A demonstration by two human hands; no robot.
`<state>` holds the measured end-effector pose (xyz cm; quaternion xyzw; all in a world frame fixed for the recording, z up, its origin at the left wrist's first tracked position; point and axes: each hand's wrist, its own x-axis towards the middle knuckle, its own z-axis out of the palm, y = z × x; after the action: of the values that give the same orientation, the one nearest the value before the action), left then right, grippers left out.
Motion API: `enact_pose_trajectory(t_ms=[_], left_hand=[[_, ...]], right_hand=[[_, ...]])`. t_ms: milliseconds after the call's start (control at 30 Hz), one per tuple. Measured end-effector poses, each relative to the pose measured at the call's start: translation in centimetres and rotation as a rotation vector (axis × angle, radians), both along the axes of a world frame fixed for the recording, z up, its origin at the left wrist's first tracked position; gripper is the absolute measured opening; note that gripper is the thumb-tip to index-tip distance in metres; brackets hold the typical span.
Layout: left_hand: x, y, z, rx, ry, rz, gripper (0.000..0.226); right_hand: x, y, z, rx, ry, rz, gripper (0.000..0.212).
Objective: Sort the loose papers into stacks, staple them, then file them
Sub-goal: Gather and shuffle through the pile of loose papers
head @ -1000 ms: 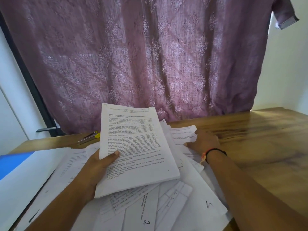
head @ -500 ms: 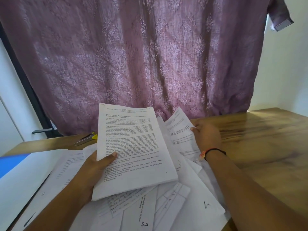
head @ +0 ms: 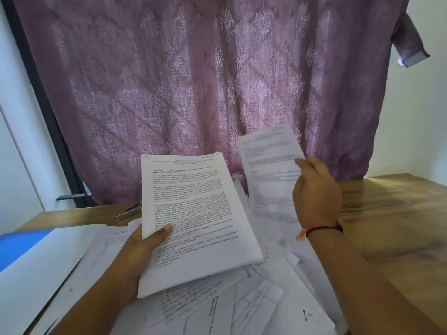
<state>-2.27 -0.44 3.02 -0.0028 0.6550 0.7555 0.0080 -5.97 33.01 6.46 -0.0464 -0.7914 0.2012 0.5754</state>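
Now left hand (head: 142,247) clamps printed stack (head: 193,226), face-up for reading; right hand (head: 314,197) pinches sheet (head: 268,170) at 1 o'clock, likely for matching.

The left hand (head: 142,247) gripped the printed stack (head: 193,221) at its lower-left edge, thumb laid across the page and fingers hidden beneath; its forearm entered from below and to the left of the stack. The right hand (head: 316,192), to the right of the stack and level with its upper half, pinched a single sheet (head: 268,170) by the right edge. A black-and-orange wristband (head: 321,230) circled that wrist.
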Motion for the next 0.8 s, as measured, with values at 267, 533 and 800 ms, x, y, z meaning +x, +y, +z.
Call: enact_pose_trajectory(t_ms=[267, 533, 800], left_hand=[[0.6, 0.0, 1.0, 0.125, 0.014, -0.021, 0.032], [1.0, -0.4, 1.7, 0.292, -0.002, -0.037, 0.042], [1.2, -0.9, 1.9, 0.333, -0.01, -0.041, 0.04]], right_hand=[[1.9, -3.7, 1.9, 0.247, 0.329, 0.113, 0.055], [1.9, -5.5, 1.0, -0.321, 0.131, 0.5, 0.032], [1.0, -4.8, 0.5, -0.924, -0.123, 0.774, 0.036]])
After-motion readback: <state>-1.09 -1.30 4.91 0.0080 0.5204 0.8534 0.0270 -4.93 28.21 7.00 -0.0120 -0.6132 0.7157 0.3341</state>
